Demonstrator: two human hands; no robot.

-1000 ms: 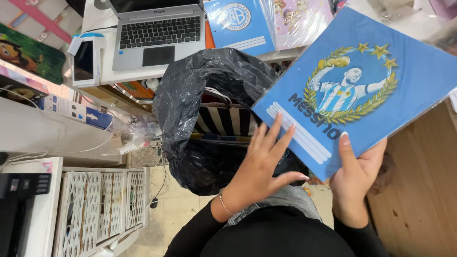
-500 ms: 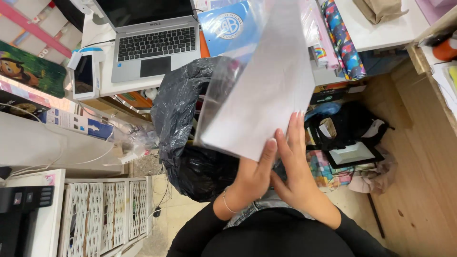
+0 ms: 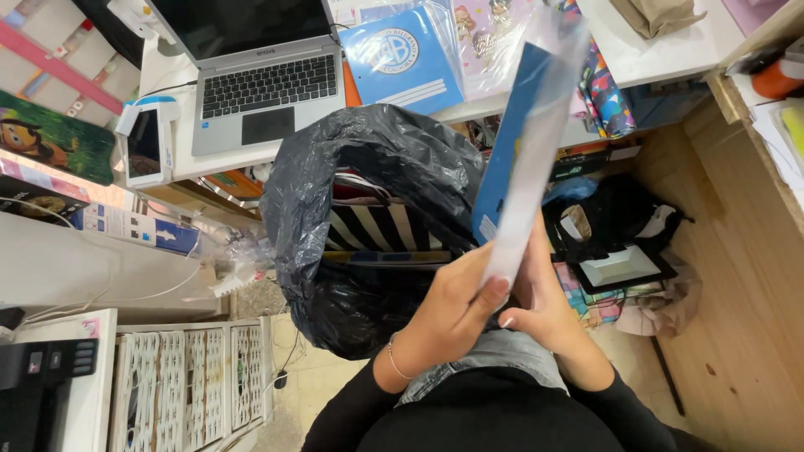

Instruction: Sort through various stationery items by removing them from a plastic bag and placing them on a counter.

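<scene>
The black bag (image 3: 368,218) gapes open just left of both hands, striped items filling its mouth. Rightward, bare wooden floor (image 3: 737,318) lies past a cluttered heap (image 3: 620,243).

A silver laptop with a dark screen and black keys (image 3: 260,84) sits open on a white counter (image 3: 662,50). Just beside it on the left, a small white card terminal (image 3: 144,142) stands tilted. To the laptop's right lies a blue folder with a round crest (image 3: 402,63), next to a pale pink printed sheet in clear wrap (image 3: 490,38). A brown paper bag (image 3: 657,15) rests farther right. Below, a white woven-front drawer unit (image 3: 188,381) stands on the floor near a black printer (image 3: 38,393). A black backpack (image 3: 620,226) slumps against the wooden wall panel (image 3: 737,276), with a dark-framed tablet (image 3: 624,269) on it
</scene>
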